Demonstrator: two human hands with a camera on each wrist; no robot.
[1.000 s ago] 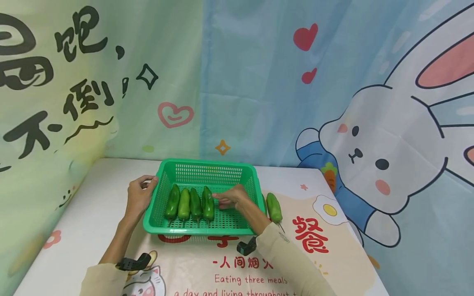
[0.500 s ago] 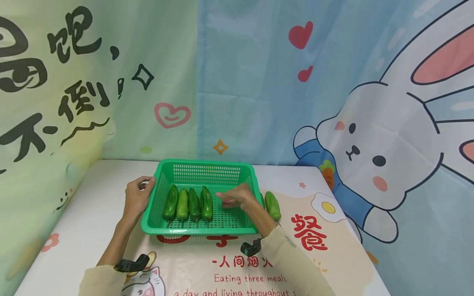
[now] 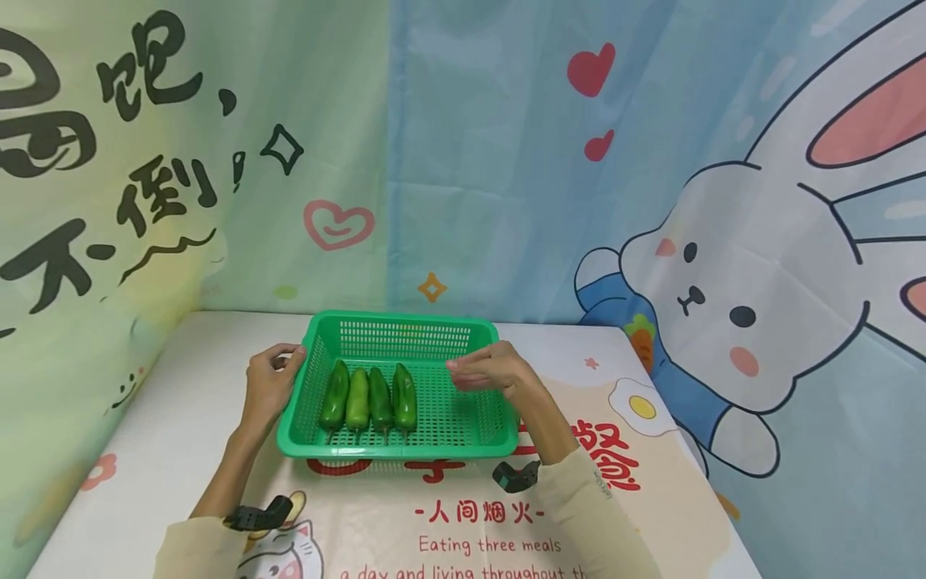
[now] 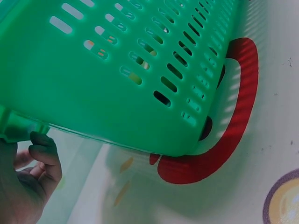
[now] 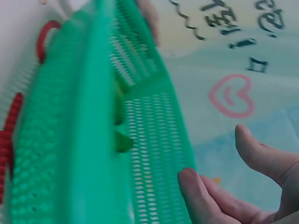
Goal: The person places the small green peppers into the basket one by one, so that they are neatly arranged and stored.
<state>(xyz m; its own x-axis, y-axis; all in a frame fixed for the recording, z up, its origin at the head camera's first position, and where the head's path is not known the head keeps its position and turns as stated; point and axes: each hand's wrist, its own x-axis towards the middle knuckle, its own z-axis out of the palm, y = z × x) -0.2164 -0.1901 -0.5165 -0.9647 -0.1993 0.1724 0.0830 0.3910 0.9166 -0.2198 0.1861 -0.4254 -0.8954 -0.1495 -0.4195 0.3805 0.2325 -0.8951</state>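
Note:
A green plastic basket (image 3: 398, 453) with slotted walls stands on the table. Several green chili peppers (image 3: 334, 398) lie side by side in its left half, stems toward the person. My left hand (image 3: 273, 376) grips the left rim; in the left wrist view its curled fingers (image 4: 44, 151) are at the rim's edge. Over the right side of the basket is my right hand (image 3: 492, 368), holding nothing. In the right wrist view the thumb (image 5: 259, 151) stands apart from the extended fingers, beyond the basket wall (image 5: 154, 130).
The basket stands on a printed tablecloth (image 3: 405, 515) with red lettering and a cartoon cat. Behind the table hangs a cloth backdrop (image 3: 463, 201) with hearts and a rabbit. The right forearm (image 3: 546, 422) crosses the basket's right edge.
My right hand has moved right and up, away from the peppers in the basket. Its arm now covers the spot where green peppers lay on the table outside. My left hand stays put.

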